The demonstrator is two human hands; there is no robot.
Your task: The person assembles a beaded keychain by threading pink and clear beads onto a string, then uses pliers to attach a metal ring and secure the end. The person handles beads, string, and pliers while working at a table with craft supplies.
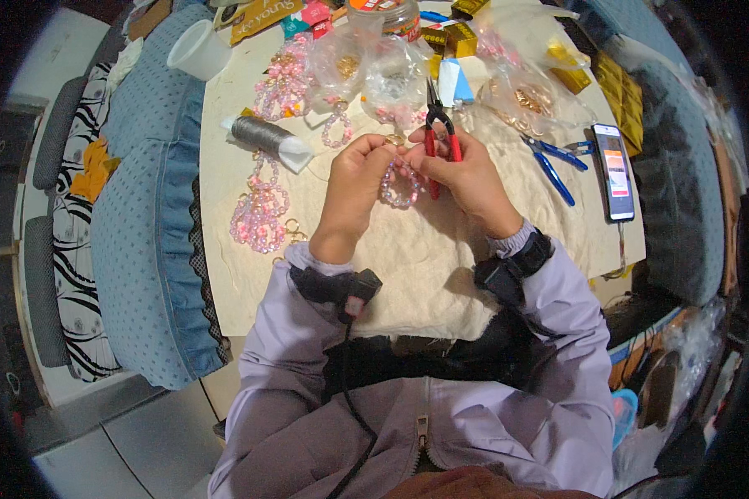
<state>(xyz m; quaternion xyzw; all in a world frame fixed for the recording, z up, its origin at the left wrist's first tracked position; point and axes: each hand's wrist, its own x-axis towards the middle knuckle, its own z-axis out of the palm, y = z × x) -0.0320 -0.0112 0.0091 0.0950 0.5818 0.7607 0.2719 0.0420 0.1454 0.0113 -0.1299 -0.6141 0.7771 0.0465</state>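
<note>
Both hands meet over the cloth-covered table. My left hand [359,175] pinches the top of a loop of pinkish-lilac beads [402,198], by a gold-coloured ring. My right hand [469,173] holds red-handled pliers [455,150], their dark jaws pointing away from me, while its thumb and forefinger are at the bead loop's top. The loop hangs down between the hands. Left of my left hand lie a pile of pink beaded strings [260,218] and a spool of grey cord [266,135]. Fingertip details at the join are too small to make out.
Blue-handled pliers [551,172] and a lit phone [614,173] lie on the right. Clear bags of metal parts [524,104], more pink beaded strings [285,81], a lidded jar [384,18] and small gold boxes [458,38] crowd the far side. A white tub [198,51] stands far left.
</note>
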